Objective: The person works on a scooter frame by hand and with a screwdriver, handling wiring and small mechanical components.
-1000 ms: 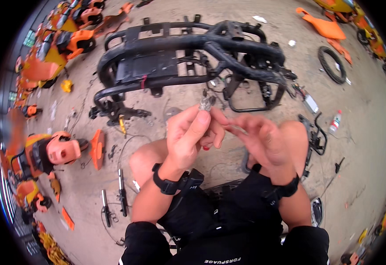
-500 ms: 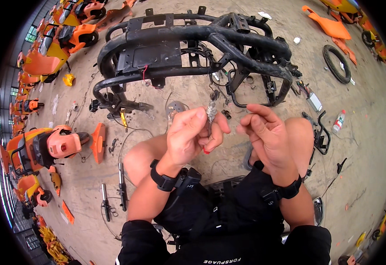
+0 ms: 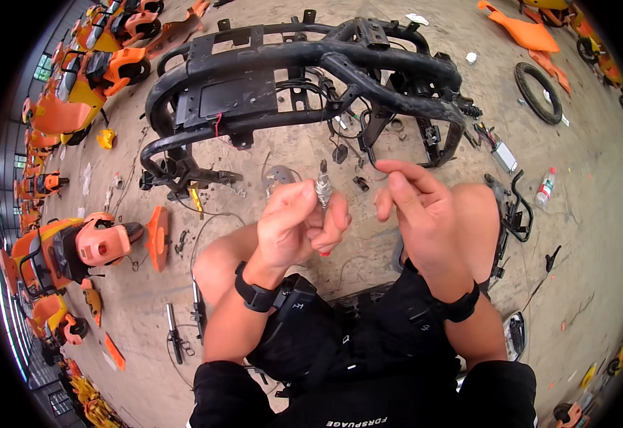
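Observation:
My left hand pinches a slim metal piece with a bulging silvery, wrapped-looking middle, held upright. Its dark narrow tip points up, away from my fingers. I cannot make out its exact kind. Something small and red shows below my curled fingers. To the right, apart from the metal piece, my right hand is raised with loosely bent fingers spread and nothing visible in them. Beyond both hands lies a black tubular vehicle frame, with loose cables and a thin red wire on it.
Around me on the concrete floor lie a black tyre, a plastic bottle, a silver box with wires, a shock absorber and orange body panels. Orange and yellow scooters line the left side.
My left hand has shifted slightly left with the metal piece, which now stands straighter. My right hand has moved a little left, its fingers a bit more parted. The whole view has shifted slightly.

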Action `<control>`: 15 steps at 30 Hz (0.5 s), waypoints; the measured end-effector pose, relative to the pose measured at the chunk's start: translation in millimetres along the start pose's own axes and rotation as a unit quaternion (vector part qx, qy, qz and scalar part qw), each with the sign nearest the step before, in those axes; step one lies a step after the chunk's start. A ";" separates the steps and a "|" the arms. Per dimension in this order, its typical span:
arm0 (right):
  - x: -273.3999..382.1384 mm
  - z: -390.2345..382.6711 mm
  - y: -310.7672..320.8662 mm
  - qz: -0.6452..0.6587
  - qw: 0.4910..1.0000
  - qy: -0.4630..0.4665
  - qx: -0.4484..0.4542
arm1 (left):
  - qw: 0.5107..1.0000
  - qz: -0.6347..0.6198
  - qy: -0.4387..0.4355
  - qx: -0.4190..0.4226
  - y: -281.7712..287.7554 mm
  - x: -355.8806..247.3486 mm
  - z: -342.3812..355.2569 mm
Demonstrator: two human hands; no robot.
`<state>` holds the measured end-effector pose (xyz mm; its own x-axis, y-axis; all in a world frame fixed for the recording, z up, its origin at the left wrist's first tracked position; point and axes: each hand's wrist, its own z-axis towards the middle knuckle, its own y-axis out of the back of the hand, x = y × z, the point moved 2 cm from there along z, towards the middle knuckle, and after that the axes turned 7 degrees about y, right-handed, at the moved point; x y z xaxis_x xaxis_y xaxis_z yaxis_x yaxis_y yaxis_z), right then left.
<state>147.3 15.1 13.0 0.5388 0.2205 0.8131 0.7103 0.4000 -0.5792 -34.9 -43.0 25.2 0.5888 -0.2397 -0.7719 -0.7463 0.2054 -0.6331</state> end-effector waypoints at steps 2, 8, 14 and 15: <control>-0.6 0.2 -6.5 -0.058 0.998 0.035 0.008 | 0.999 -0.028 0.010 0.012 1.7 2.6 0.4; -9.3 7.4 -26.3 -0.024 0.995 0.086 0.049 | 0.997 -0.054 0.014 0.048 1.8 5.6 5.3; -17.9 13.6 -26.7 0.014 0.997 0.037 0.068 | 0.996 -0.074 0.015 0.046 2.7 8.6 6.0; -17.5 13.8 -27.6 0.020 0.997 0.033 0.070 | 0.996 -0.078 0.013 0.048 3.8 9.4 5.8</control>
<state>112.0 12.5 15.6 0.5970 0.1813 0.7815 0.6199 0.5140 -0.5928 -30.4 -38.9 15.2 0.6865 -0.2998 -0.6624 -0.6119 0.2540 -0.7491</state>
